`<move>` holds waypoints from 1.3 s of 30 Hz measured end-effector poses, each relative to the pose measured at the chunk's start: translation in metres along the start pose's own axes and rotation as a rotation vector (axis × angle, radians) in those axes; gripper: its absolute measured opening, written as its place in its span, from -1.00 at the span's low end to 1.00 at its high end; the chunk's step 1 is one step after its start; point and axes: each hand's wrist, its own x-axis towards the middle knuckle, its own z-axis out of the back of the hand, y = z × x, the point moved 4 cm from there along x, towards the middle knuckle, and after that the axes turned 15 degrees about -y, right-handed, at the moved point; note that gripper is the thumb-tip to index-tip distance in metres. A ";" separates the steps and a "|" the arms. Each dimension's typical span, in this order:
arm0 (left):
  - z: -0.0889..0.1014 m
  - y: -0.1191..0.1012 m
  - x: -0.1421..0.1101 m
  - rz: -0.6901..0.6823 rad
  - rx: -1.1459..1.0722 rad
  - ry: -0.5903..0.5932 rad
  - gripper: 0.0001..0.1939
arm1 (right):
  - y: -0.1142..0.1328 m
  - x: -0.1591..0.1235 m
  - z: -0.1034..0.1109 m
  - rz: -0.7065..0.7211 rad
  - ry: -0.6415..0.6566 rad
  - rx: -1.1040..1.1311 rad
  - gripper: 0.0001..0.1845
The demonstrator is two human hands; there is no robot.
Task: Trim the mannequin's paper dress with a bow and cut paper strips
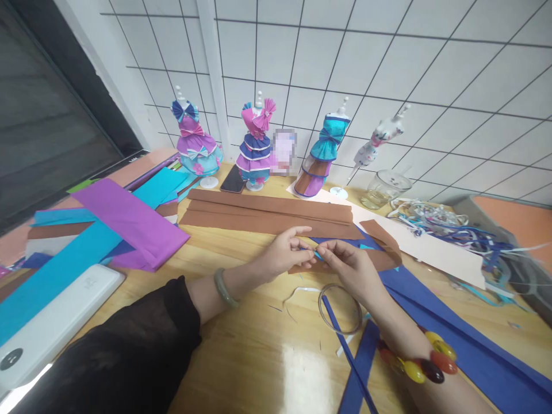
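Note:
My left hand and my right hand meet above the table, fingers curled and thumbs pinching. Between their fingertips is a small light-blue piece, mostly covered by the fingers. Under and behind the hands lies a curled brown strip, partly over dark-blue sheet material. Just beyond, a long folded brown sheet is spread across the table. Close below my right hand are a thin metal ring and narrow dark-blue strips.
Miniature dress forms in colourful dresses line the tiled wall, beside a bare patterned form. A phone and glass cup stand near them. Purple sheet and white device lie left; tangled ribbons lie right.

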 end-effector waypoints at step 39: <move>0.013 0.001 0.008 0.032 -0.191 -0.133 -0.48 | -0.005 -0.001 -0.002 0.024 -0.045 0.120 -0.49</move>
